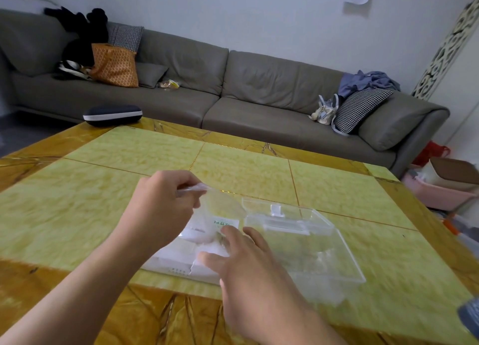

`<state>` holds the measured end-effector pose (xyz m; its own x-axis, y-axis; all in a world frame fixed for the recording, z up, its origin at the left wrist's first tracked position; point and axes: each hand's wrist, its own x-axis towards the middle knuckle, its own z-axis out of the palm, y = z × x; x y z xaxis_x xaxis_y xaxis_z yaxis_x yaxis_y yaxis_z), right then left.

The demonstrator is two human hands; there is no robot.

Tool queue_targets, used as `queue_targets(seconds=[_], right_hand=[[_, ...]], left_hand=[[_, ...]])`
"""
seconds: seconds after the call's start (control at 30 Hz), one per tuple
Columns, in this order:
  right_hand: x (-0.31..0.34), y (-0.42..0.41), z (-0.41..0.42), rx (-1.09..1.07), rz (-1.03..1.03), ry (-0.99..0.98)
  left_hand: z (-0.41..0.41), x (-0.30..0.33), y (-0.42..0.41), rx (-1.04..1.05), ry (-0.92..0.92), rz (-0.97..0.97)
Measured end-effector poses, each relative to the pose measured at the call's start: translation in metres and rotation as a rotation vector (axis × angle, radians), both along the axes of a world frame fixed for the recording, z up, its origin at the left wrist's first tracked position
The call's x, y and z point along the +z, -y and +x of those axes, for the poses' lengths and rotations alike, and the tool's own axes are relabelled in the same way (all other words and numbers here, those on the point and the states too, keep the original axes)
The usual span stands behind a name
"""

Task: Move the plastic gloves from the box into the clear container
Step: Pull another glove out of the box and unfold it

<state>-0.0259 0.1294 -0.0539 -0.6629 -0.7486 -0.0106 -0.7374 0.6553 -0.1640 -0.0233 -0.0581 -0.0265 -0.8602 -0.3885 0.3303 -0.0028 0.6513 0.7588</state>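
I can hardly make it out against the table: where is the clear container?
In the head view, the clear container lies open on the yellow table, just right of the white box, beside the right hand.

2 hands (pixel 160 204), 1 box (pixel 181 259), 1 clear container (pixel 311 241), 1 sofa (pixel 233 85), 1 table (pixel 77 202).

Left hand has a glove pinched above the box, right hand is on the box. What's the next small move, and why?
Probably carry the plastic glove rightward and lower it into the clear container. The left hand pinches it lifted above the white box, the right hand rests spread on the box, and the container lies open beside it.
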Motion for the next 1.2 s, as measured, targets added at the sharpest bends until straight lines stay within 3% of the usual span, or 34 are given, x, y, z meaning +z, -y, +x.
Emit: queue_targets(seconds=[0.27,0.57,0.7,1.0,1.07,1.2], right_hand=[[0.006,0.003,0.004,0.010,0.057,0.021],[0.007,0.000,0.004,0.039,0.026,-0.013],[0.006,0.000,0.005,0.061,0.016,-0.044],[0.007,-0.011,-0.007,-0.035,-0.170,0.109],[0.015,-0.020,-0.012,-0.082,-0.336,0.251],[0.020,-0.031,-0.026,-0.223,-0.977,0.600]], left_hand=[[0.006,0.009,-0.020,-0.182,-0.087,-0.066],[0.011,0.017,-0.011,0.109,-0.328,-0.265],[0.013,0.038,-0.003,0.185,-0.408,0.062],[0.010,0.029,-0.015,0.020,-0.240,0.698],[0.009,0.028,-0.016,0.038,-0.226,0.741],[0.010,0.029,-0.018,0.017,-0.178,0.739]])
